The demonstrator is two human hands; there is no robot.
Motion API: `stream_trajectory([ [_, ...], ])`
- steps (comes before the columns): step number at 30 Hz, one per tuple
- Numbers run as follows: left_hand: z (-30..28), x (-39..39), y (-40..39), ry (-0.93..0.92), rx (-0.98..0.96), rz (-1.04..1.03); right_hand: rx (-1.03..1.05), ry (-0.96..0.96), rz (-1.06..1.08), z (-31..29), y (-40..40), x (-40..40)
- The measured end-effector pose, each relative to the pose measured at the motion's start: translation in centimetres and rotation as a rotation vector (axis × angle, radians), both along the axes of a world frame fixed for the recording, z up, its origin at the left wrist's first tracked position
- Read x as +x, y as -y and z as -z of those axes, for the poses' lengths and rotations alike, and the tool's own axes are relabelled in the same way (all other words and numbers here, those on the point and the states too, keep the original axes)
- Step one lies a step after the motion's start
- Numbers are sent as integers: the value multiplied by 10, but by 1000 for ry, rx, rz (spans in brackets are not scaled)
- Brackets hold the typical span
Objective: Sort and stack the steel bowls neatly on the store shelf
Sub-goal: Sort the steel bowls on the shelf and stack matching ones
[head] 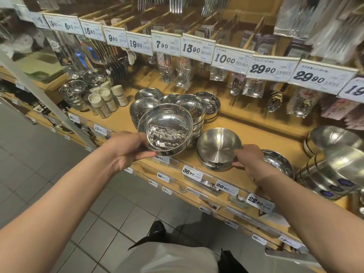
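My left hand (129, 149) grips a shiny steel bowl (165, 129) by its near rim and holds it tilted toward me, above the front edge of the wooden shelf (262, 134). Behind it stand several stacks of similar polished bowls (194, 107). To the right, a short stack of brushed steel bowls (218, 148) sits near the shelf edge. My right hand (251, 161) grips the right side of that stack, fingers curled round its wall. A single polished bowl (279, 163) lies just right of that hand.
Larger steel bowls (332, 170) are stacked at the far right. Glass bowls (73, 93) and white-capped jars (107, 100) stand at the left. Packaged spoons (182, 75) hang below price tags (230, 58). Tiled floor lies below, with lower shelves jutting out.
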State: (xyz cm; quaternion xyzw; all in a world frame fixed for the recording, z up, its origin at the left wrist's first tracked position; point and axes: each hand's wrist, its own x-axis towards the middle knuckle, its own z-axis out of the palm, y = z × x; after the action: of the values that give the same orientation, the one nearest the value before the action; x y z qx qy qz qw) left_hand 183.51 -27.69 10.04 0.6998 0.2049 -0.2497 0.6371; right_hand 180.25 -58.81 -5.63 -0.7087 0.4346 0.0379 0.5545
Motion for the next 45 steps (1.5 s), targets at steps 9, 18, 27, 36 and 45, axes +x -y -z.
stream_trajectory([
  [9,7,-1,-8,-18,-3,-27,55,13,-19,7,0,-1],
  [18,4,-3,-11,-2,-5,-18,114,-10,84,15,-4,-6],
  [27,5,-4,-11,-9,-17,11,26,-11,233,24,-17,-7],
  [36,6,3,-16,-31,-43,24,-9,30,234,30,-20,-6],
  [45,10,11,-17,-34,-26,29,-23,55,220,27,-22,-6],
])
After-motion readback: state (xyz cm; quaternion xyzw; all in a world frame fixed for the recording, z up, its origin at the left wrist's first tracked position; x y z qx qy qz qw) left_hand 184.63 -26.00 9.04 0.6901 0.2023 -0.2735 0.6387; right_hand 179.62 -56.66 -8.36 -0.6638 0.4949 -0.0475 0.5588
